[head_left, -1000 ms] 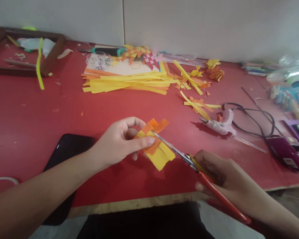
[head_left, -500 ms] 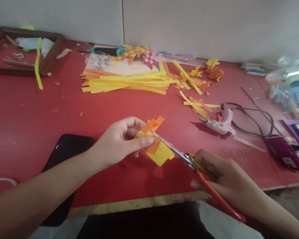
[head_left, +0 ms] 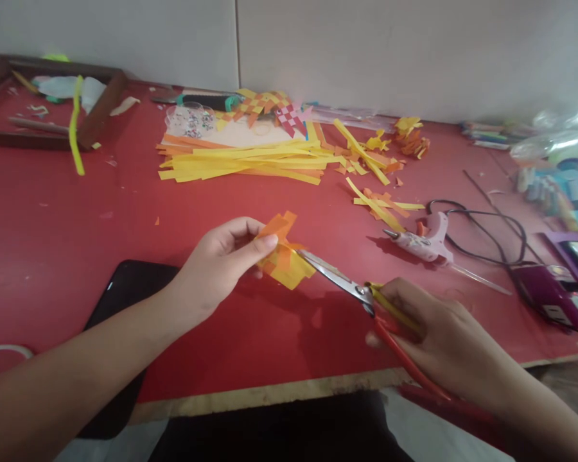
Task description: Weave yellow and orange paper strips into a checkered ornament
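Between thumb and fingers, my left hand (head_left: 226, 260) pinches a small woven piece of orange and yellow paper strips (head_left: 289, 269). My right hand (head_left: 428, 327) grips scissors (head_left: 341, 282) by their red and yellow handles. The blades point left, and their tips reach the right side of the woven paper. Whether the blades are parted around a strip, I cannot make out. A black phone (head_left: 125, 301) lies under my left forearm, partly hidden by it.
Yellow and orange paper strips (head_left: 245, 160) are stacked behind my hands, below a woven paper fish (head_left: 291, 119). Loose scraps (head_left: 376, 202) lie to their right. A pink glue gun (head_left: 424, 240) with a black cord rests at right. A brown wooden frame (head_left: 99, 112) stands at far left.
My left hand has shifted a little up and left, turning the woven paper. The scissor blades have moved from the paper's upper part to its right side.
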### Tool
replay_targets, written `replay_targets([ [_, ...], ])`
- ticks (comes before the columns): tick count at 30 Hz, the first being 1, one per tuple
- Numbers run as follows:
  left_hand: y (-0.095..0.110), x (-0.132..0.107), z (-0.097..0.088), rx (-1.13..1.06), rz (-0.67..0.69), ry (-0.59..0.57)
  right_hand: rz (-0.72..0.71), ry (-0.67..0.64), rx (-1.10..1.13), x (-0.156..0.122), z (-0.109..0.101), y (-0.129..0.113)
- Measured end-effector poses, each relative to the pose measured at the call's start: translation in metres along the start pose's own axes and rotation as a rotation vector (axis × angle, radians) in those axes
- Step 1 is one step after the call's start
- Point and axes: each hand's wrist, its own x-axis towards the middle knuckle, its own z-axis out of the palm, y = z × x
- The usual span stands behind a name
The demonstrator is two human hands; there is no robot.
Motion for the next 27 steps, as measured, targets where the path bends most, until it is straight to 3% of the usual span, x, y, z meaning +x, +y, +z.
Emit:
replay_targets([
  [5,-0.001,0.001,-0.001,-0.043,-0.031,-0.016,0.035,0.079,-0.328,0.007,0.005,0.015],
  [11,-0.002,-0.001,-0.002,0.024,-0.057,-0.082,-0.242,0.081,-0.301,0.014,0.0,0.005],
  [15,0.002,-0.003,0.0,0.103,-0.078,-0.159,-0.255,0.266,-0.056,0.027,-0.005,-0.028],
  [21,0.006,-0.005,0.003,0.14,-0.131,-0.228,-0.066,0.02,0.659,0.066,0.004,-0.065],
  [24,0.007,-0.004,0.003,0.157,-0.12,-0.206,-0.072,-0.03,0.734,0.086,0.009,-0.065],
  [27,0.006,-0.002,0.002,0.153,-0.096,-0.173,-0.095,0.122,0.628,0.102,0.019,-0.057],
])
